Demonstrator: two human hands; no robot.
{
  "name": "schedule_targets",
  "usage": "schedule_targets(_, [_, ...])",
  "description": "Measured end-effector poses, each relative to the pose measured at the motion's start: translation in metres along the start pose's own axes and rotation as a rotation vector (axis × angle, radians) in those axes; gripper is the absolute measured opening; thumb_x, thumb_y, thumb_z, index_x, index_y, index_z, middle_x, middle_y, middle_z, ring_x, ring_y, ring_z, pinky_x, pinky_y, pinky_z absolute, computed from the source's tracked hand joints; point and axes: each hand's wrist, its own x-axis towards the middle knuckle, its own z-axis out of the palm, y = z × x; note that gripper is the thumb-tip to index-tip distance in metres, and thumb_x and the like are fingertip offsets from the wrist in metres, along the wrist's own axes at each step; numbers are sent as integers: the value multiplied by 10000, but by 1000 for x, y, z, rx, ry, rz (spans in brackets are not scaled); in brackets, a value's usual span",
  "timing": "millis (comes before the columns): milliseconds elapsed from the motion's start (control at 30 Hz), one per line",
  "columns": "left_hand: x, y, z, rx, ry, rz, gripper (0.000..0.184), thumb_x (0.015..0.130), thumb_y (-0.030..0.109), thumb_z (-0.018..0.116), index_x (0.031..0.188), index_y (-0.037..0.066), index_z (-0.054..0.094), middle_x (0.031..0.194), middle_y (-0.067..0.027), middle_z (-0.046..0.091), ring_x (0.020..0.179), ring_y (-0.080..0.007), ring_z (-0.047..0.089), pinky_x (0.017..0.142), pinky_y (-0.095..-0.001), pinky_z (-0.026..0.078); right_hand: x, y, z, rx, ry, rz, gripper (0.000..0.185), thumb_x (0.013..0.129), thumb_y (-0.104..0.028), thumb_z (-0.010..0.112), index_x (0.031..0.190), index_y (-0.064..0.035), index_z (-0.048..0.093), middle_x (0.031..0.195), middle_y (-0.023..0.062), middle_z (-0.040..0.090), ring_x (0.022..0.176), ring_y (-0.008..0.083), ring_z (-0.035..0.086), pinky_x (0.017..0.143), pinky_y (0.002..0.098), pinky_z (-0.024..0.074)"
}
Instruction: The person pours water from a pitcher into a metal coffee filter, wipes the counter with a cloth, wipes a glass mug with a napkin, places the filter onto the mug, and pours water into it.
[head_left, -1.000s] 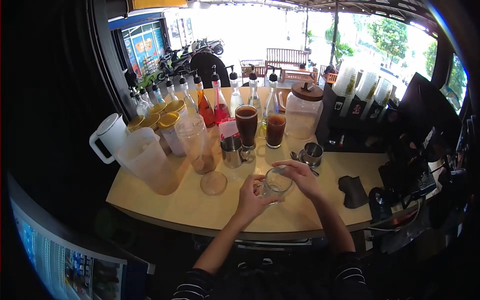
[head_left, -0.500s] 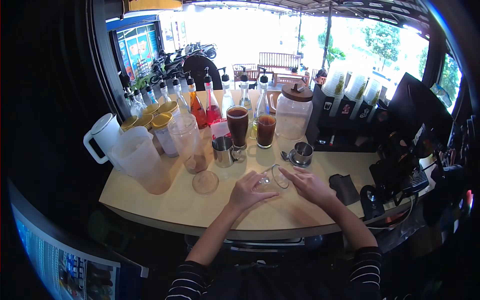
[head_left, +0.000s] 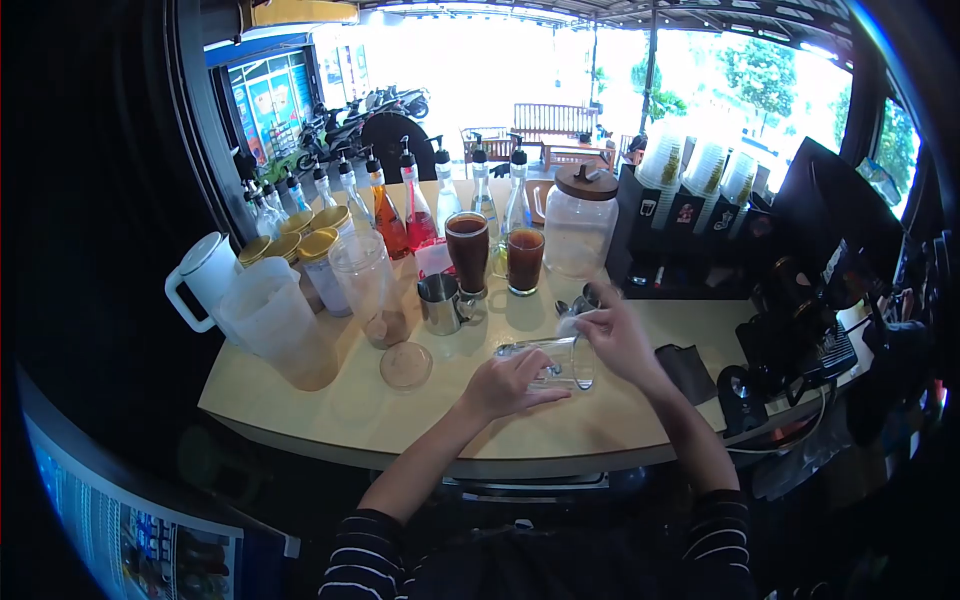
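Observation:
My left hand (head_left: 508, 384) is closed around a clear drinking glass (head_left: 578, 372), which lies on its side just above the counter with its mouth toward the right. At the glass's rim is my right hand (head_left: 618, 338), its fingers smeared by motion. A pale blur shows by those fingertips; I cannot make out what it is. Partly hidden behind the right hand are a small metal cup (head_left: 592, 292) and a spoon (head_left: 562, 307). A steel pitcher (head_left: 438, 308) stands beyond the left hand, near a tall glass of dark drink (head_left: 468, 255) and a shorter glass of brown drink (head_left: 525, 262).
A round clear lid (head_left: 406, 367) lies left of my hands. Behind it stand an open clear jar (head_left: 362, 280), a cloudy plastic pitcher (head_left: 275, 320) and a white jug (head_left: 207, 272). Pump bottles (head_left: 388, 215) line the back. A dark cloth (head_left: 685, 375) lies at right.
My right hand has lifted and shifted up and right from the glass's rim. The glass has turned more level, and the left hand has moved slightly right with it.

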Motion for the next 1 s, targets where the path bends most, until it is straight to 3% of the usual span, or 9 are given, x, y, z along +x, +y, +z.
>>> schedule_targets(67, [2, -1, -1, 41, -8, 47, 440, 707, 414, 723, 770, 58, 472, 704, -59, 560, 596, -217, 609, 501, -320, 491, 2, -15, 0, 675, -321, 619, 645, 804, 75, 546, 1383, -91, 316, 1142, 91, 562, 882, 155, 630, 748, 212, 470])
schedule_targets(200, [3, -2, 0, 85, 28, 15, 493, 626, 431, 787, 710, 67, 465, 616, -52, 522, 518, -203, 563, 447, -303, 456, 9, -38, -13, 472, -295, 272, 666, 797, 34, 553, 1392, -94, 283, 833, 153, 655, 824, 339, 638, 800, 333, 472])
schedule_targets(233, [4, -1, 0, 99, 18, -14, 497, 626, 432, 785, 705, 66, 459, 614, -55, 517, 524, -211, 560, 451, -309, 454, 8, -40, -12, 443, -308, 230, 639, 810, 42, 518, 1390, -106, 295, 879, 169, 650, 855, 349, 627, 798, 373, 472])
schedule_targets(400, [7, -7, 0, -40, 5, -153, 485, 654, 421, 765, 783, 51, 479, 638, -69, 519, 573, -236, 556, 513, -342, 446, 1, -48, -7, 381, -399, 88, 586, 793, 44, 499, 1349, -62, 349, 1087, 194, 592, 995, 321, 588, 907, 416, 438])
schedule_targets(467, [7, -5, 1, -118, -14, -216, 477, 688, 423, 737, 845, 47, 490, 669, -78, 528, 613, -262, 568, 551, -366, 453, -9, -47, 0, 165, -283, -210, 566, 763, 48, 517, 1310, -34, 397, 1148, 183, 562, 1062, 308, 555, 957, 408, 426])
schedule_targets(800, [14, 0, 0, -324, 58, -731, 529, 590, 292, 860, 687, 46, 401, 577, 26, 376, 539, -57, 345, 462, -251, 308, -47, -30, -1, 83, -90, -295, 458, 727, 58, 581, 1175, -17, 531, 1002, 121, 642, 1011, 265, 602, 926, 399, 462])
schedule_targets(900, [13, -9, 8, -495, 128, -660, 439, 728, 333, 768, 691, 73, 416, 575, 54, 377, 513, -33, 342, 443, -230, 293, -31, -34, -3, 182, 277, -48, 374, 780, 63, 566, 1143, -23, 549, 979, 138, 658, 980, 246, 628, 922, 428, 453])
schedule_targets(967, [21, -1, 10, -1015, 206, -819, 353, 882, 354, 591, 699, 100, 429, 576, 69, 374, 480, -7, 345, 418, -204, 273, -21, -39, 9, 86, 151, -159, 387, 774, 57, 569, 1151, -28, 548, 1008, 130, 652, 1004, 237, 618, 944, 429, 436])
schedule_targets(1000, [24, 3, 7, -1015, 195, -810, 353, 882, 354, 591, 699, 100, 429, 576, 69, 374, 480, -7, 345, 418, -204, 273, -18, -38, 13, -7, 26, -273, 400, 768, 51, 571, 1159, -33, 548, 1038, 122, 646, 1028, 228, 608, 965, 430, 419])
